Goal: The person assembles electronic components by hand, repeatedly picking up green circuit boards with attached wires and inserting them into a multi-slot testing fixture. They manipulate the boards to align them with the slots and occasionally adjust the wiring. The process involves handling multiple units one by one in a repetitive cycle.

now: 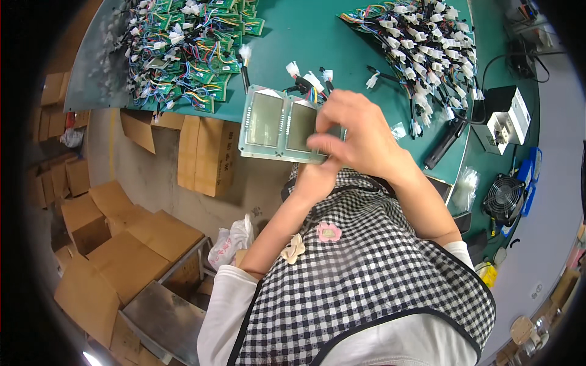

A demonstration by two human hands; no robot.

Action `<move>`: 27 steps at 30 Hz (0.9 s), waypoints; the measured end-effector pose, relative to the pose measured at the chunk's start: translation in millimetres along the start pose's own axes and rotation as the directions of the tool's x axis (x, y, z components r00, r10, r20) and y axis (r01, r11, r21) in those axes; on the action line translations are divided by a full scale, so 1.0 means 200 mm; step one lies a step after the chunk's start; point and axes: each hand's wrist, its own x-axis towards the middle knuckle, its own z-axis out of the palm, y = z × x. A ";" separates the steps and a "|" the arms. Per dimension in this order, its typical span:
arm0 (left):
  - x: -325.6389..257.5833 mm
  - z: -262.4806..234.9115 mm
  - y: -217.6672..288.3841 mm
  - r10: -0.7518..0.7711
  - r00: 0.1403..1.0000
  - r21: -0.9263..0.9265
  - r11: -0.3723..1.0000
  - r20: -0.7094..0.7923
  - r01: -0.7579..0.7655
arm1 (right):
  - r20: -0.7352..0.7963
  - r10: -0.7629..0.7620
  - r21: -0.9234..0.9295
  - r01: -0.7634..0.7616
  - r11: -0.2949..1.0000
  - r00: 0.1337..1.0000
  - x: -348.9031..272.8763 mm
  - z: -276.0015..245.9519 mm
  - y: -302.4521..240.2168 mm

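A circuit board with two grey LCD screens side by side is held over the table's near edge, screens facing up. My left hand grips its lower right edge; my right hand partly covers those fingers. Over the right-hand screen my right hand is curled, thumb and fingers closed together. Whatever is between them is hidden, and the board's right end lies under this hand. White connectors on coloured and black wires stick out beyond the board's far edge.
On the green table, a heap of green circuit boards with wires lies at left. A bundle of white-plugged wire harnesses lies at right. Nearby are a black-handled tool, a white box and a fan. Cardboard boxes stand lower left.
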 end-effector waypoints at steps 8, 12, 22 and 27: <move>0.03 0.02 0.07 0.048 0.999 -0.179 0.983 0.014 -0.045 | 0.189 0.060 0.018 -0.065 0.998 0.980 0.02 -0.03 0.01; 0.04 0.02 0.11 0.012 1.000 -0.219 0.976 0.022 -0.007 | 0.175 0.144 0.120 -0.166 0.979 0.974 0.02 -0.01 0.02; 0.01 0.01 0.13 -0.061 0.996 -0.156 0.985 0.062 0.070 | 0.000 0.260 0.296 -0.248 0.923 0.966 0.02 -0.08 0.15; 0.00 0.01 0.14 -0.005 0.993 -0.230 0.973 0.120 0.032 | 0.186 0.275 0.451 -0.331 0.829 0.943 0.03 -0.14 0.18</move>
